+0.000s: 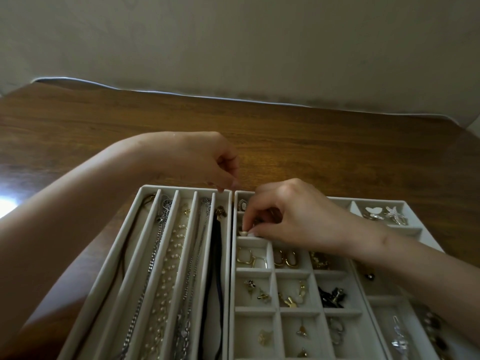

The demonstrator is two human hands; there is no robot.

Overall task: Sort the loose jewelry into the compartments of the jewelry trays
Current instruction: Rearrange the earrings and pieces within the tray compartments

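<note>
Head view: two bare hands work over pale jewelry trays on a brown wooden counter [311, 141].
Right hand [280, 216]: the fingers are bent down, and the fingertips [253, 233] pinch a small pale piece [244, 233].
Small pale piece: it sits low in the second compartment from the far end, in the left column of the grid tray [255, 272].
Left hand [207, 162]: the fingers are curled, with the tips close together just above the far rim of the long tray [181, 188]. I cannot tell if it holds something.
Long tray: it lies touching the left side of the grid tray. Its narrow channels hold a silver chain [153, 255], a pearl chain [171, 255] and a dark cord [217, 255].
Grid tray: gold hoop earrings [285, 258] lie near the right wrist, and small gold pieces lie in the nearer cells.
Third tray [376, 202]: it stands on the right and holds a starfish pin [393, 213].
</note>
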